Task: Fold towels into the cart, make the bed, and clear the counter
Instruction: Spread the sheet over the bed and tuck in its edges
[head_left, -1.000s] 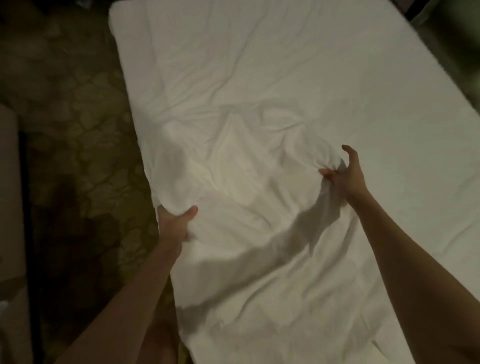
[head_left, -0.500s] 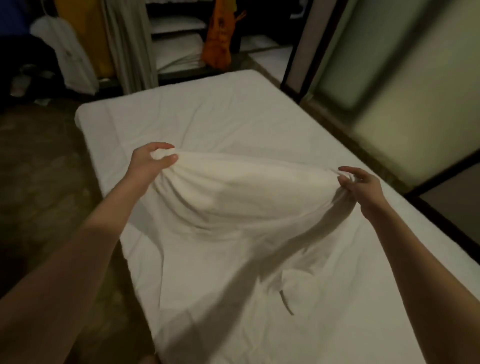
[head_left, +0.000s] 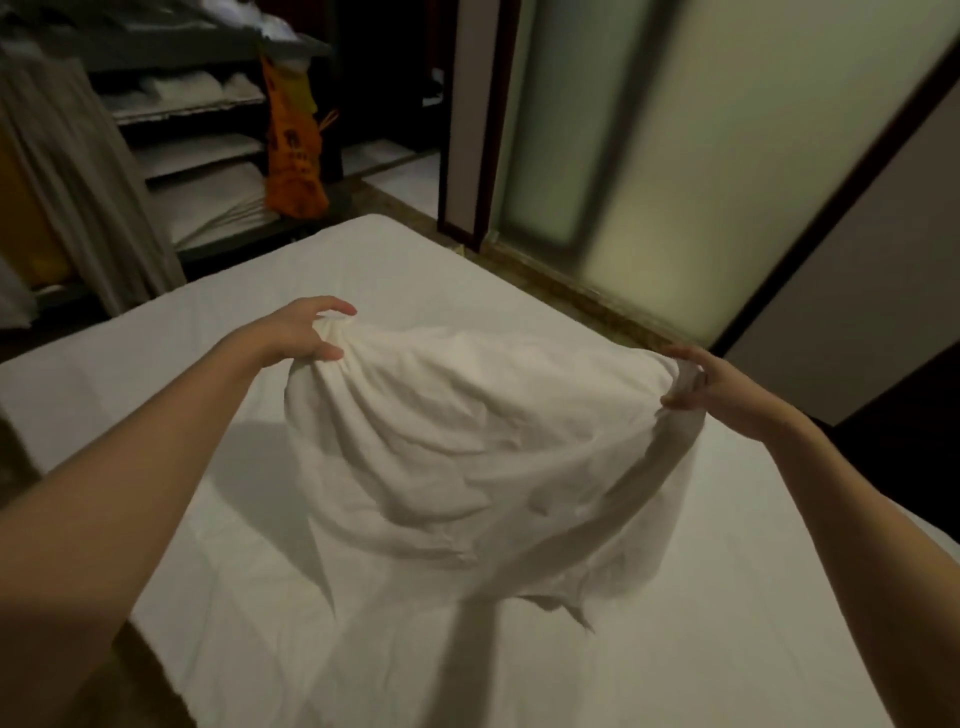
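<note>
A white sheet (head_left: 467, 447) billows in the air above the bed (head_left: 395, 260), its lower part trailing down onto the mattress. My left hand (head_left: 306, 332) grips the sheet's upper left corner with thumb under and fingers over. My right hand (head_left: 711, 389) pinches the upper right corner. Both arms reach forward over the white mattress.
A housekeeping cart (head_left: 197, 171) with shelves of folded white linen stands past the far end of the bed. An orange bag (head_left: 293, 150) hangs on its right side. Grey fabric (head_left: 78, 197) hangs at far left. A frosted glass panel (head_left: 701, 130) runs along the right.
Both hands have lifted the sheet off the bed and raised it higher, and it now puffs up with air. My view has tilted up toward the cart.
</note>
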